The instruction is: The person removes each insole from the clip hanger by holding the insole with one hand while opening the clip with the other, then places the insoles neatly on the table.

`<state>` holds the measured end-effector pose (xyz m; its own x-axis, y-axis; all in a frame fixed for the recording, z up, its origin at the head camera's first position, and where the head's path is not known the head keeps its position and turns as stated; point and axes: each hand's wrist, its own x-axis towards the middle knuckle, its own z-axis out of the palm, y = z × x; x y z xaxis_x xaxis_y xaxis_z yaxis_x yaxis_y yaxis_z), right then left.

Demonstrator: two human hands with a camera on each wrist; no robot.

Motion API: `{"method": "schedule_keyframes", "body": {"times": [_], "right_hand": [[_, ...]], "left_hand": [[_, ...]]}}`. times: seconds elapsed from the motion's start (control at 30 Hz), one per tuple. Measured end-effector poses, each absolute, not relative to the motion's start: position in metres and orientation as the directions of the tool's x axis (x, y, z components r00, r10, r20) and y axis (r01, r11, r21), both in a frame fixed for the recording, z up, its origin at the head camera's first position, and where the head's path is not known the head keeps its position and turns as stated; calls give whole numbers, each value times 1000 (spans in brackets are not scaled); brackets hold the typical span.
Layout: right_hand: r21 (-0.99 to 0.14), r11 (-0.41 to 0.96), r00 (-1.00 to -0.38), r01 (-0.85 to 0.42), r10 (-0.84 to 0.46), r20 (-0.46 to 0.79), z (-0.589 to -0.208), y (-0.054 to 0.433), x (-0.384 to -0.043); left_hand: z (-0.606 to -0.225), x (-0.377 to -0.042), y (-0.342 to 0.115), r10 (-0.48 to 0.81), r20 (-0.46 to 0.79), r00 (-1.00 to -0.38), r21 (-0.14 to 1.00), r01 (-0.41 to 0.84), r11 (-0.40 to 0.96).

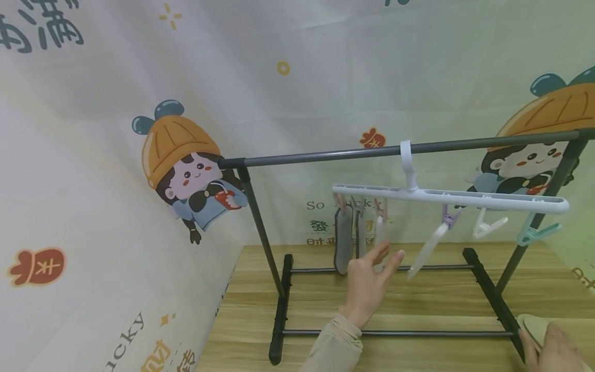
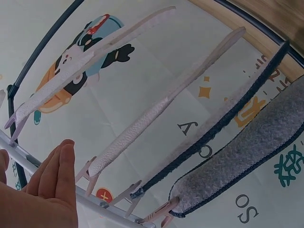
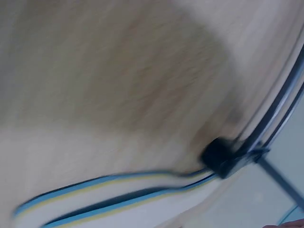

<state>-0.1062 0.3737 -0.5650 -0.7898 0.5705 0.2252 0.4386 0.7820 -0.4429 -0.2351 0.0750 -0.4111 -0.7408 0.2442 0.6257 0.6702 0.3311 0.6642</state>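
In the head view my left hand (image 1: 364,284) is raised below a white clip hanger (image 1: 446,196), thumb and fingers spread, appearing to hold nothing. A fuzzy grey insole (image 2: 237,152) with dark stitched edging hangs from a pink clip, beside a dark-edged insole (image 2: 213,123). Two thinner white insoles, one (image 2: 166,99) near my left fingers and another (image 1: 427,250) on a purple clip, hang edge-on. At the lower right my right hand (image 1: 555,351) is at a pale insole (image 1: 534,328); its grip is partly out of frame. Layered blue-and-yellow edges (image 3: 109,179) show blurred in the right wrist view.
A dark metal rack (image 1: 325,155) carries the hanger and stands on a wood-grain surface (image 1: 246,310). A white clip (image 1: 488,226) and a teal clip (image 1: 536,232) hang unloaded at the right end. Printed cloth (image 1: 93,155) covers the walls behind.
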Motion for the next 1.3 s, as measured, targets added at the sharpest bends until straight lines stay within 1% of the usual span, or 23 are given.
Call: {"method": "schedule_keyframes", "body": {"times": [0.03, 0.17, 0.2, 0.3, 0.43, 0.53, 0.7, 0.87, 1.0, 1.17, 1.3], "right_hand": [[-443, 792, -815, 419, 544, 201, -562, 370, -109], [-492, 830, -878, 263, 417, 234, -556, 356, -118], [-510, 823, -891, 249, 401, 212, -554, 352, -120], [-534, 823, -901, 192, 364, 236, -549, 341, -126], [-540, 831, -891, 132, 338, 303, -542, 325, -134], [-539, 837, -888, 97, 317, 333, -537, 315, -141], [-553, 830, -900, 73, 294, 322, -529, 299, -154], [-577, 817, -883, 24, 288, 371, -522, 282, -166], [-562, 827, -865, -13, 272, 420, -517, 270, -174], [-557, 830, -877, -20, 253, 408, -507, 257, -184], [-560, 828, -866, -28, 260, 427, -500, 246, -191]], "left_hand": [[-412, -235, 76, 245, 627, -739, 661, 672, 335], [-412, -236, 77, 246, 636, -731, 649, 680, 342], [-412, -237, 77, 245, 640, -728, 645, 682, 344], [-411, -238, 78, 242, 657, -714, 625, 696, 354], [-410, -239, 80, 241, 682, -691, 593, 715, 371], [-410, -239, 81, 241, 686, -687, 588, 718, 372], [-410, -240, 84, 244, 678, -694, 599, 713, 363], [-409, -242, 88, 252, 681, -688, 588, 719, 371], [-407, -244, 91, 261, 686, -679, 575, 726, 378], [-403, -248, 96, 262, 686, -679, 569, 725, 387], [-399, -250, 100, 258, 689, -677, 560, 723, 404]]}}
